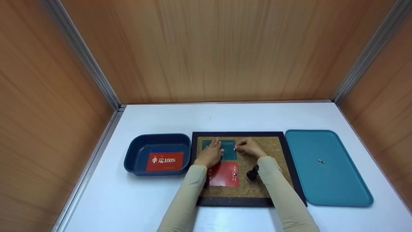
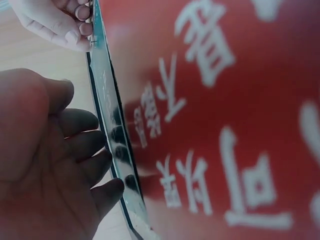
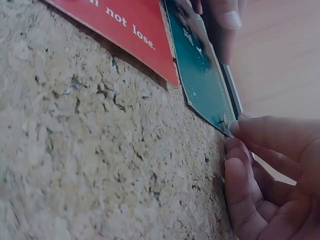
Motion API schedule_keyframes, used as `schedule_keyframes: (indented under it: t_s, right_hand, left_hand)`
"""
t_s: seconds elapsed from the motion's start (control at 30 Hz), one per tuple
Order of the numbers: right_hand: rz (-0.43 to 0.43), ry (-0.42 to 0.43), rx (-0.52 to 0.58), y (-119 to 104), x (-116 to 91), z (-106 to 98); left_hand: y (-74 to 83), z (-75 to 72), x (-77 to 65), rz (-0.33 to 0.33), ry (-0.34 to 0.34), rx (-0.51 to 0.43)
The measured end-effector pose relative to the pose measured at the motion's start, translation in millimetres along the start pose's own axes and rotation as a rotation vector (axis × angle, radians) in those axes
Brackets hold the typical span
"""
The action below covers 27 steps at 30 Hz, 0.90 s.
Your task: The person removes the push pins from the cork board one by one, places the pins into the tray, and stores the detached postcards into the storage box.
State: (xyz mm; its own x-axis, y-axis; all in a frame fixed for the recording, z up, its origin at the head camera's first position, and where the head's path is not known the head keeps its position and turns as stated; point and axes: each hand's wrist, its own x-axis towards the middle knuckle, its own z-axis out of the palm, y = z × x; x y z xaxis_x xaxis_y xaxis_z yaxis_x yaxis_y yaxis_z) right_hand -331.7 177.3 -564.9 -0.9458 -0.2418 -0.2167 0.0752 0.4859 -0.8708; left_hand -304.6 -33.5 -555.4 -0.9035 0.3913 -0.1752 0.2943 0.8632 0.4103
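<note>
From where I stand, the left hand (image 1: 210, 155) lies with fingers outstretched on a green card (image 1: 229, 154) at the upper part of a cork board (image 1: 254, 192). The right hand (image 1: 251, 147) pinches a small pin (image 3: 225, 119) between thumb and finger at that card's right edge. A red card (image 1: 223, 176) lies just below the green one. The board sits on a white table (image 1: 151, 206) between a dark blue tub (image 1: 157, 142) and a teal tray (image 1: 331, 187), with wood-grain walls (image 1: 225, 51) around.
</note>
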Motion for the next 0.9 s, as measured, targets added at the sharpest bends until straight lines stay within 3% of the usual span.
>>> schedule_keyframes:
  t_s: [0.67,0.9]
  right_hand:
    - [-0.033,0.042,-0.128,-1.8,2.5,2.3]
    - [0.012,0.050,-0.127,-4.6,1.4,4.0]
  left_hand:
    - [1.5,0.3,8.3,-0.027,-0.068,-0.024]
    - [1.5,-0.4,8.8,-0.048,-0.088,-0.051]
